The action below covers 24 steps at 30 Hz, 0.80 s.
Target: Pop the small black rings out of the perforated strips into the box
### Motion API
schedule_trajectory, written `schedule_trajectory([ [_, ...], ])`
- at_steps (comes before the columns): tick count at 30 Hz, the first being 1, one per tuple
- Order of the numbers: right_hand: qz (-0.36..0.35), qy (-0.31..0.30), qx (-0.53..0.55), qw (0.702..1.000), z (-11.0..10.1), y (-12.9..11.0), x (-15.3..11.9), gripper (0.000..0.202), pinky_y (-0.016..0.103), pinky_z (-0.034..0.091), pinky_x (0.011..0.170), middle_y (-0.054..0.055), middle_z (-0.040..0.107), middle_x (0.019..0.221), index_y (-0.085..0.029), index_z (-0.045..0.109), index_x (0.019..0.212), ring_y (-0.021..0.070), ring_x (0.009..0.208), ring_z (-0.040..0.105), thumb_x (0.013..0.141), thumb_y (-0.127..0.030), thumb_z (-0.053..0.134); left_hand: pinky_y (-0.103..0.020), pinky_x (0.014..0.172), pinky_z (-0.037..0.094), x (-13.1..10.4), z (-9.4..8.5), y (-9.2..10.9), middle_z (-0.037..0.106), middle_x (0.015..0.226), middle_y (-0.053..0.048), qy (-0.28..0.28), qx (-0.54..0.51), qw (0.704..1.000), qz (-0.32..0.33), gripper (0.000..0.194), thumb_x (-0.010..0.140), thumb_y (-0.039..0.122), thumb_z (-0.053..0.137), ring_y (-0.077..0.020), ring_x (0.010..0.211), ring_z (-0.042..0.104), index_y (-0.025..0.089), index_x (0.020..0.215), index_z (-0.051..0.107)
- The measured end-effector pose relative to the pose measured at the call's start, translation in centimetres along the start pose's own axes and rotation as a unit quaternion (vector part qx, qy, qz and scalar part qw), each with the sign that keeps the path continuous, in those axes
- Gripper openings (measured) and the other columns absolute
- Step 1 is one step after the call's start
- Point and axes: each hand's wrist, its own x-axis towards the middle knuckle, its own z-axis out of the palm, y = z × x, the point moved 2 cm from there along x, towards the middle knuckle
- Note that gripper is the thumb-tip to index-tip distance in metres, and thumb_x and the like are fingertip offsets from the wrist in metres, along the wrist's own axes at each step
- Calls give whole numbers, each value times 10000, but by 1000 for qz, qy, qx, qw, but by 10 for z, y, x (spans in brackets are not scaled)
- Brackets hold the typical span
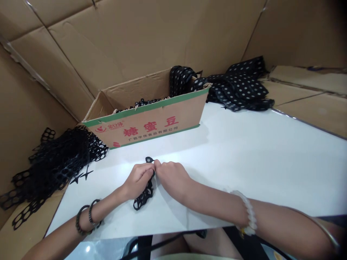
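Observation:
A black perforated strip (143,196) with round holes lies on the white table (244,162) under my hands. My left hand (138,178) pinches its upper part, fingers closed on it. My right hand (172,175) meets the left at the strip's top end, where a small black ring piece (149,159) sticks out; its fingertips grip that end too. Both wrists rest low over the table, the left with dark bead bracelets, the right with a pale bead bracelet.
A cardboard box (151,122) with red print holds black pieces behind my hands. A heap of black hole-punched webbing (54,162) lies at the left edge. Black sheets with white dots (238,86) sit at the back. Cardboard walls surround the table.

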Motion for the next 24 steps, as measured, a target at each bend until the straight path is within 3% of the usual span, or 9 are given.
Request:
schedule_trajectory([
  [6, -5, -2, -3, 1000, 8, 0, -2, 275, 220, 421, 557, 82, 585, 724, -126, 487, 978, 166, 707, 596, 795, 5, 329, -235, 593, 326, -3, 2, 8, 390, 600, 6, -23, -44, 999, 3, 303, 841, 311, 271, -116, 594, 371, 166, 587, 350],
  [16, -27, 30, -5, 999, 15, -2, -3, 340, 244, 404, 478, 55, 569, 648, -94, 458, 1035, 183, 613, 585, 762, 39, 306, -256, 580, 316, -9, 3, 9, 379, 594, -5, 9, -45, 997, 56, 307, 856, 292, 272, -126, 588, 374, 170, 577, 313],
  [20, -44, 26, 34, 998, 15, -2, -4, 263, 269, 394, 458, 58, 569, 641, -109, 475, 934, 206, 589, 578, 791, -7, 280, -271, 602, 332, -12, 2, 11, 418, 619, -25, 24, -19, 996, 85, 293, 857, 284, 262, -145, 623, 408, 172, 593, 328],
  [23, -37, 38, 69, 996, 10, -2, 3, 213, 278, 392, 473, 64, 574, 647, -122, 474, 881, 213, 583, 574, 775, -34, 311, -255, 531, 305, -23, 19, 25, 408, 585, -8, -33, 2, 986, 165, 268, 855, 247, 252, -128, 554, 379, 179, 612, 342],
  [24, -29, 49, 72, 996, 6, -1, 8, 223, 280, 394, 488, 70, 578, 663, -119, 464, 903, 216, 601, 576, 761, -27, 319, -251, 492, 282, -29, 28, 32, 402, 565, 2, -92, 11, 972, 217, 256, 851, 246, 260, -120, 516, 358, 184, 620, 352],
])
